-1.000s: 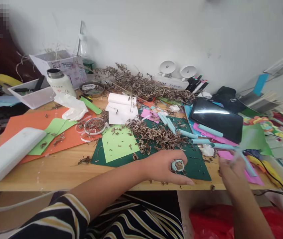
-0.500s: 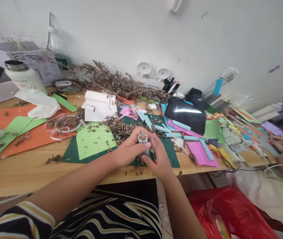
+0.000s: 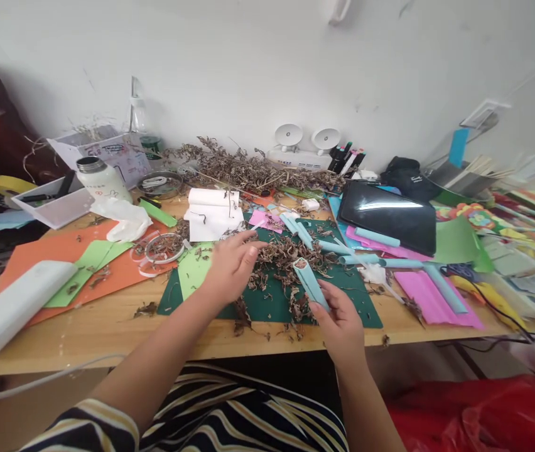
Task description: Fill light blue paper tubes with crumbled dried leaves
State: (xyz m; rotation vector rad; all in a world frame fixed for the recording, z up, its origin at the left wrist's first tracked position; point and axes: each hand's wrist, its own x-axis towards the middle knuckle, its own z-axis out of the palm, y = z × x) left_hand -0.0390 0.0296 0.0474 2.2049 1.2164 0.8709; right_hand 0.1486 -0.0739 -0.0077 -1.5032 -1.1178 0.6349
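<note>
My right hand (image 3: 340, 320) grips the lower end of a light blue paper tube (image 3: 311, 284). Brown crumbled leaf fills the tube's upper opening, and the tube tilts up to the left. My left hand (image 3: 230, 267) is stretched out with its fingers extended at the left edge of a pile of dried leaves (image 3: 286, 254). Whether its fingertips touch the leaves I cannot tell. The leaves lie on a dark green mat (image 3: 267, 302), partly over a light green paper sheet (image 3: 189, 270). More blue paper tubes (image 3: 359, 258) rest behind and to the right of my hands.
A black tablet (image 3: 387, 216) lies at the back right, near pink paper (image 3: 430, 298). Dried stalks (image 3: 253, 166) line the wall. On the left are a white bottle (image 3: 102, 182), orange paper (image 3: 27, 270) and a white oblong device (image 3: 20, 311). The table's front edge is close.
My left hand has left the tube and moved left to the leaves. The right hand now holds the tube alone, shifted right and tilted. The view has turned left.
</note>
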